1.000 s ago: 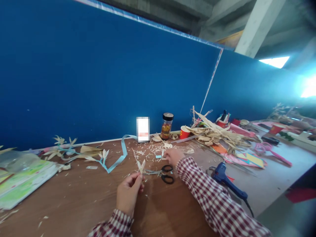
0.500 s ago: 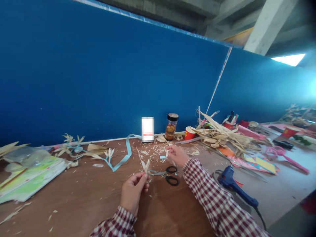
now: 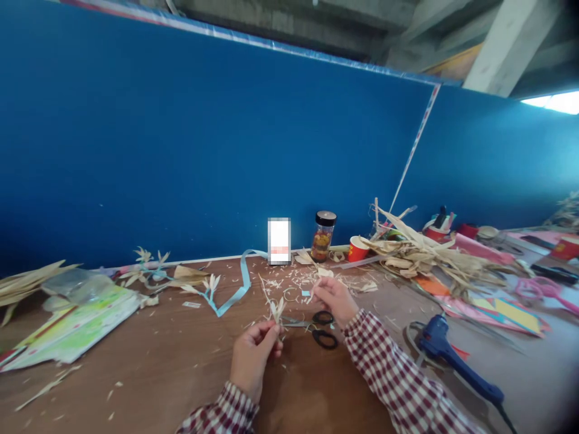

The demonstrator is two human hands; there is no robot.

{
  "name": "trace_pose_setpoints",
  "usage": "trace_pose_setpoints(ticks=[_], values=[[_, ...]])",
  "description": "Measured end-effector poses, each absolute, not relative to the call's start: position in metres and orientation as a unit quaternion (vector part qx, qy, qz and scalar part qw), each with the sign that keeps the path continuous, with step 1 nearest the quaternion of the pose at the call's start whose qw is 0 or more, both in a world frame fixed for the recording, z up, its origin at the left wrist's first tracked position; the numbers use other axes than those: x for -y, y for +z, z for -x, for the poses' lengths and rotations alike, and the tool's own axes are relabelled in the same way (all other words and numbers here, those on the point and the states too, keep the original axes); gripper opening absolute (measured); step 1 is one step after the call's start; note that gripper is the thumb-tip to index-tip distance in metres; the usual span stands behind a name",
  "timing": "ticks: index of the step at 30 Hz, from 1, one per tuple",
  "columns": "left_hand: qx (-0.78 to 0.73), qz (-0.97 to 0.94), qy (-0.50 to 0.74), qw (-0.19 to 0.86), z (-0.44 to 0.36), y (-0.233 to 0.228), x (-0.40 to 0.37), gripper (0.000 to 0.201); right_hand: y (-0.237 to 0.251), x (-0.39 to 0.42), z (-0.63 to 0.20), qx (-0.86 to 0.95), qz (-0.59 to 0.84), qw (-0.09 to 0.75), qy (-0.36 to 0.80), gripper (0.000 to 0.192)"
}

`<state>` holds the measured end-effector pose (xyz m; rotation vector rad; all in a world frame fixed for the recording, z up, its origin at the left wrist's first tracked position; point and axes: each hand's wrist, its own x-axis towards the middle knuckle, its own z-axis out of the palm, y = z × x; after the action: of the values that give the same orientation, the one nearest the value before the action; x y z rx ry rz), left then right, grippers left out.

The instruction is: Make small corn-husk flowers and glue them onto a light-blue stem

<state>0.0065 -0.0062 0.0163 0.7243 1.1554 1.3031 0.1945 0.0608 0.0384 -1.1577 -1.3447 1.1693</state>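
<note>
Your left hand (image 3: pixel 253 358) pinches a small husk flower (image 3: pixel 277 310) between thumb and fingertips, petals pointing up, just above the brown table (image 3: pixel 149 367); your right hand (image 3: pixel 333 298) is raised a little farther out, its fingers closed on a pale husk strip (image 3: pixel 324 273) that sticks up from the grip; the two hands are near each other but apart. Black-handled scissors (image 3: pixel 322 328) lie flat on the table between them, blades pointing left toward the flower, touching neither hand; husk scraps (image 3: pixel 289 280) are scattered beyond them. A light blue ribbon (image 3: pixel 237 288) curls across the table to the left of the flower; past it lie more husk flowers (image 3: pixel 149 265) near the blue wall (image 3: pixel 203 150), and a green-and-yellow sheet (image 3: pixel 72 325) sits at the far left. A jar (image 3: pixel 324 235) with a black lid stands against the wall, with a red cup (image 3: pixel 357 248) just to its right; a heap of dry husks (image 3: pixel 425 253) spreads out next to the cup. A blue glue gun (image 3: pixel 446 352) lies to the right of your checked right sleeve (image 3: pixel 389 374), nozzle end toward the husks, cord end toward you.
</note>
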Motion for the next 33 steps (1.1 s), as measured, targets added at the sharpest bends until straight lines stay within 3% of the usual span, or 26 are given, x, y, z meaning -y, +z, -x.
trace_pose_setpoints(ticks=[6,12,17,33], values=[[-0.506,-0.277,0.553,0.601,-0.007,0.022,0.008,0.033,0.045,-0.033,-0.159,0.543,0.406,0.476,0.560,0.018],[-0.503,-0.274,0.551,0.607,-0.008,0.021,0.007,0.032,0.049,-0.021,-0.145,0.597,0.403,0.488,0.492,0.015],[-0.516,-0.277,0.544,0.602,-0.008,0.019,0.007,0.031,0.044,-0.019,-0.141,0.574,0.400,0.474,0.535,0.016],[-0.505,-0.301,0.539,0.604,-0.009,0.016,0.007,0.029,0.035,-0.018,-0.136,0.610,0.462,0.456,0.454,0.020]])
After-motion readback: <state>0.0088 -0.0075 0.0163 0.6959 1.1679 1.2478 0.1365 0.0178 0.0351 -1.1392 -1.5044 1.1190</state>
